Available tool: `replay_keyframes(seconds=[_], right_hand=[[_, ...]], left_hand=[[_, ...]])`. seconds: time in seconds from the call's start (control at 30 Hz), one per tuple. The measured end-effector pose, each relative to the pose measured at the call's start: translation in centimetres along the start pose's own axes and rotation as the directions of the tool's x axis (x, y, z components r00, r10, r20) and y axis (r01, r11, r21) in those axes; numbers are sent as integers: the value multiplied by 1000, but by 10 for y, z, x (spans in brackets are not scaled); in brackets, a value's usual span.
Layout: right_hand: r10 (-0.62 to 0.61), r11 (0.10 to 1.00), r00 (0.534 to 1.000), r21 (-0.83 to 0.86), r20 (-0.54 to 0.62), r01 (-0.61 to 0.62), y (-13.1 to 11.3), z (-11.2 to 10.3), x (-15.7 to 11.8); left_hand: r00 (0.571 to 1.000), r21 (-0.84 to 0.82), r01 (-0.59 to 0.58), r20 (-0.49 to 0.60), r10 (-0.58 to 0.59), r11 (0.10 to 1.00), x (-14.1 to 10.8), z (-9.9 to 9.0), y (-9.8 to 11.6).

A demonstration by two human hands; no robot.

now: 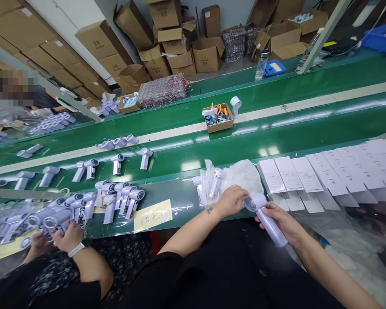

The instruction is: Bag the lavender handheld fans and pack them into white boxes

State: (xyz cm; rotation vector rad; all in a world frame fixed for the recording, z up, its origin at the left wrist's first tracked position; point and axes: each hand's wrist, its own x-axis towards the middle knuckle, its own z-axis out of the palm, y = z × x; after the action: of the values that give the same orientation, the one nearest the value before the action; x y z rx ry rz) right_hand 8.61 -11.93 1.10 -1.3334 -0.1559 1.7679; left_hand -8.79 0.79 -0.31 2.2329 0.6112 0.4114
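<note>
A lavender handheld fan is tilted in front of my body, its round head up and to the left. My right hand is wrapped round the upper handle. With its fingers closed, my left hand pinches the edge of the fan's head; whether thin film lies between them I cannot tell. Just beyond my left hand, clear plastic bags lie bunched on the bench, with another lavender fan on them.
White boxes with open flaps line the bench at right. A small carton of parts stands across the green conveyor. At left, a co-worker's hands hold a fan by a pile of fans and a yellow paper note.
</note>
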Motion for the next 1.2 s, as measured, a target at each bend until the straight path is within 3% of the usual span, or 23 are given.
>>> replay_keyframes(seconds=[0.13,0.33,0.47,0.53,0.63,0.73,0.83,0.93,1.03,1.13,1.2], right_hand=[[-55,994,997,93,-62,60,-2,8,-8],[-111,989,984,77,-139,123,-1,16,-19],[-116,984,962,106,-247,146,-4,13,-27],[-77,985,966,134,-246,113,-5,13,-30],[-1,975,977,216,-214,48,-2,16,-32],[88,959,973,282,-212,-26,2,15,-33],[141,959,940,279,-312,-52,9,8,-35],[51,990,933,140,-356,-1,22,-1,-42],[-143,977,912,-204,-384,67,30,-8,-58],[-444,747,838,-648,-316,151,20,-16,-83],[-512,615,831,-768,-217,178,7,-20,-97]], left_hand=[[983,233,-182,43,177,955,-11,9,16],[973,216,-231,38,228,949,-8,14,34],[933,222,-345,191,306,912,0,14,46],[952,141,-262,199,232,955,2,15,50],[992,0,-13,125,13,1000,8,17,53],[989,-71,38,148,-27,997,13,16,58],[978,-121,46,209,-20,992,13,17,65],[968,-241,96,248,-34,966,10,21,67],[935,-386,330,256,-244,862,9,22,67],[893,-510,444,318,-318,737,4,13,69],[899,-576,433,337,-281,694,0,1,75]])
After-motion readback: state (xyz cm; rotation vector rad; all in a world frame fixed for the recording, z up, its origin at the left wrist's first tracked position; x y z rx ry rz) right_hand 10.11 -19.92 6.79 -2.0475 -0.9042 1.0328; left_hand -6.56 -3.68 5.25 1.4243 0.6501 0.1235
